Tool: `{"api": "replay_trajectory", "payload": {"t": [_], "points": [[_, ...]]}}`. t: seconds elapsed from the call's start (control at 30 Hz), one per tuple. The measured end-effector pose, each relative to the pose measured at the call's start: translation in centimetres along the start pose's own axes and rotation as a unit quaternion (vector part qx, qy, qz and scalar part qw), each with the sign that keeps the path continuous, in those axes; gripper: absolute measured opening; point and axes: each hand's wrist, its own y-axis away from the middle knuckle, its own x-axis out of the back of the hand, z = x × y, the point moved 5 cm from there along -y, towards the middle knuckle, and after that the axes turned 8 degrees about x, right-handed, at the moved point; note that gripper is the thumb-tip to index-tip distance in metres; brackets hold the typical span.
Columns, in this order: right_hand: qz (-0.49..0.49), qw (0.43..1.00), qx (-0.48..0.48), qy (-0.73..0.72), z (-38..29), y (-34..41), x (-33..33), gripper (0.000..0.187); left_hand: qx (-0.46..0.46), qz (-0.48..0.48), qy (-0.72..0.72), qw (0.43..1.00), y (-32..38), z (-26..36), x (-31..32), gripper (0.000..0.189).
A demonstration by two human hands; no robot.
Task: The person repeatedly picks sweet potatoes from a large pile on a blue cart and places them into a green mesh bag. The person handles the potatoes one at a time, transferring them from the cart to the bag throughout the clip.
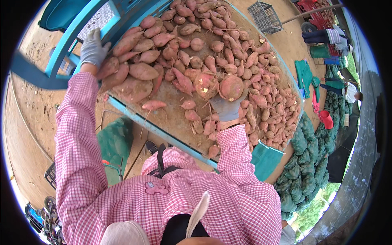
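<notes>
My left hand point(94, 49), in a grey glove, is at the blue metal frame point(62, 50) on the left. Its thumb is spread from the fingers, and no sweet potato shows in it; whether it bears on the frame is unclear. My right hand point(227, 107), also gloved, grips a big round sweet potato point(231, 87) that hides most of its fingers. Right beside that one is another large sweet potato point(206, 85) with pale broken spots; I cannot tell if my hand touches it. Many more sweet potatoes point(142, 71) cover the blue-edged sorting table point(174, 121), larger ones left, smaller ones right.
A green mesh sack point(114, 144) hangs below the near table edge point(134, 114). Green netting point(267, 160) lies at the right corner. Filled green sacks point(301, 180) are stacked farther right. Beyond the table are a black crate point(265, 16) and two people point(333, 38).
</notes>
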Motion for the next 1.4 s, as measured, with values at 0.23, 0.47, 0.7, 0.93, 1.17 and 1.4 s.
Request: {"api": "replay_trajectory", "payload": {"t": [0.23, 0.47, 0.7, 0.93, 1.17, 1.4], "points": [[0.112, 0.973, -0.113, 0.168, 12.0, 11.5, -3.0, 0.089, 0.05, -0.363, 0.734, 0.572, 30.9, 9.9, 4.3, 0.075], [-0.34, 0.86, -0.295, 0.241, 35.6, 20.4, -11.0, 0.063, 0.349, -0.302, 0.839, 0.286, 51.2, -5.1, 11.7, 0.074], [-0.339, 0.731, -0.433, 0.404, 49.1, 25.2, -17.7, 0.056, 0.482, -0.043, 0.826, 0.289, 61.6, -22.5, 12.5, 0.071], [-0.281, 0.66, -0.391, 0.577, 40.9, 22.1, -7.7, 0.043, 0.595, -0.075, 0.721, 0.346, 64.8, -22.1, 6.5, 0.05], [-0.175, 0.533, -0.248, 0.789, 18.3, 11.9, 2.6, 0.041, 0.534, -0.15, 0.685, 0.473, 58.4, -12.7, 5.3, 0.038], [0.059, 0.408, -0.115, 0.904, -1.0, -8.5, 8.6, 0.051, 0.519, -0.255, 0.608, 0.545, 52.4, -5.6, 4.7, 0.034]]}}
